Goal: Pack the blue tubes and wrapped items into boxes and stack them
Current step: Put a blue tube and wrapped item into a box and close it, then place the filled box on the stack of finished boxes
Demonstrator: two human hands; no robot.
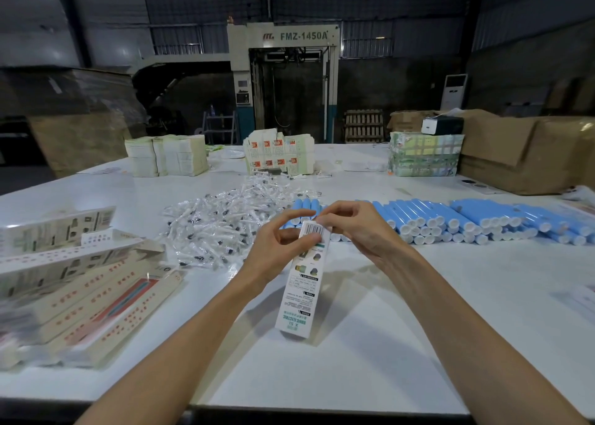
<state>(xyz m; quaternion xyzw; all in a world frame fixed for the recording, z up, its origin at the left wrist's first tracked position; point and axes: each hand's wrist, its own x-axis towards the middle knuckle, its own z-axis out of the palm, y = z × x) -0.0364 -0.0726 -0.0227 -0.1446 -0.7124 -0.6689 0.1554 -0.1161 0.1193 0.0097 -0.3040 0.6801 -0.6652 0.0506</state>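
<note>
White box [302, 283] runs lengthwise toward the person; left hand [277, 247] and right hand [357, 228] pinch its far end, tubes [450, 218] just beyond the right.

The near and right-hand parts of the worktop [370, 360] lie bare, save at centre, where the box [302, 289] held by the left hand [277, 247] and right hand [357, 228] stands in the way. On the left a heap of filled boxes [90, 299] bars passage. Behind the hands, a pile of wrapped items [222, 222] and a row of blue tubes [450, 220] span the surface, with a bare strip before the flat cartons [167, 157] and brown carton [521, 157] at the far edge.
</note>
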